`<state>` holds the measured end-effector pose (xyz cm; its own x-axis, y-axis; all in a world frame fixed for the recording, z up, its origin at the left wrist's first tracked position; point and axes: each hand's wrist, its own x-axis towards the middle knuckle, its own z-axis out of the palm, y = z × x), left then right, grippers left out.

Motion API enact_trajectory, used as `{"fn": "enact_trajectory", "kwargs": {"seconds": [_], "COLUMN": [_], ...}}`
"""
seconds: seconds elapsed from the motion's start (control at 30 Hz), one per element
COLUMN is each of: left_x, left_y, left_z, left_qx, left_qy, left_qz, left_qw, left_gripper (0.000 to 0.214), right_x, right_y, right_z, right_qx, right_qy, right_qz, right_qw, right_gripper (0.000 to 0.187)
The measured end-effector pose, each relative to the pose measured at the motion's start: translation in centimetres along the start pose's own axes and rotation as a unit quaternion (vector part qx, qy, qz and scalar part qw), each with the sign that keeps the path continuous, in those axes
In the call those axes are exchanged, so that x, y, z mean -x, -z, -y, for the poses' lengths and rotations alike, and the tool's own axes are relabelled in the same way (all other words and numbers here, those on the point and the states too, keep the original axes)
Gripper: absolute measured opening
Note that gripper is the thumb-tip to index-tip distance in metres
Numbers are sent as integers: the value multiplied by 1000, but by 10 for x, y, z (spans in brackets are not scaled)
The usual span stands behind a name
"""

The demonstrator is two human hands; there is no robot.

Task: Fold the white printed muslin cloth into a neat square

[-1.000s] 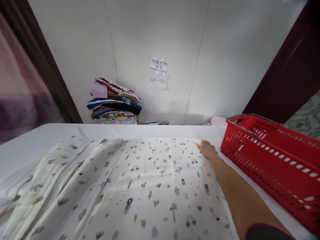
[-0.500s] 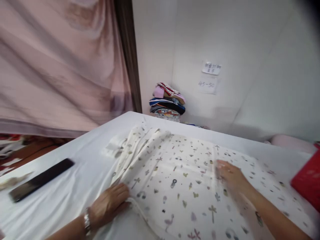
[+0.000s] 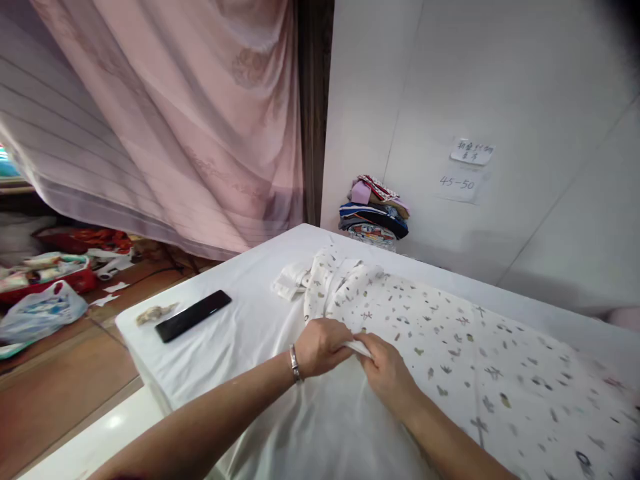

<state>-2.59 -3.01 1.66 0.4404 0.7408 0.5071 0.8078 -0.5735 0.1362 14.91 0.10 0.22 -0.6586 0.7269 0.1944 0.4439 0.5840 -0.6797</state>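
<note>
White-covered table (image 3: 240, 347), printed cloth (image 3: 475, 353) spread across it, black phone (image 3: 193, 315) near left corner, small beige scrap (image 3: 155, 312) beside it

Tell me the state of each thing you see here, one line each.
printed cloth, spread flat, bunched at far end
left hand, closed on cloth's edge
right hand, closed on same edge
phone, lying flat, screen dark
clothes stack, folded
curtain, hanging loose

On the far white wall (image 3: 540, 93), at the right, a taped white paper sheet (image 3: 457, 182) reads "45-50" in handwriting. The smaller white paper slip (image 3: 472, 152) just above bears handwritten characters too blurred to read.
</note>
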Motion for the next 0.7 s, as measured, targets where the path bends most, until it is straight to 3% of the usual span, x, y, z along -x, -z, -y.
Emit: {"fn": "enact_trajectory", "kwargs": {"seconds": [0.1, 0.2, 0.33, 0.43, 0.57, 0.7], "left_x": [5, 12, 10, -6, -42, -76], "left_y": [5, 9, 10, 8, -3, -27], "left_z": [15, 38, 74, 99, 130, 155], "left_qx": [40, 56, 77, 89, 27, 0], "left_qy": [-21, -45, -20, 75, 317, 404], "left_qz": [61, 118, 145, 137, 120, 127], "left_qw": [997, 990, 986, 984, 940, 906], "left_gripper": [22, 22, 32, 37, 29, 25], "right_x": [7, 18, 24, 25, 27, 31], "right_y": [6, 8, 2, -7, -18, -23], "right_z": [2, 4, 4, 1, -3, -4], "right_qx": [-57, -86, -136, -129, -79, -58], "right_qy": [8, -38, -67, -80, -86, -72], "right_qz": [11, 32, 53, 63, 68, 77], "right_qw": [998, 995, 987, 986, 991, 993], "right_gripper": [33, 29, 33, 38, 40, 39]}}
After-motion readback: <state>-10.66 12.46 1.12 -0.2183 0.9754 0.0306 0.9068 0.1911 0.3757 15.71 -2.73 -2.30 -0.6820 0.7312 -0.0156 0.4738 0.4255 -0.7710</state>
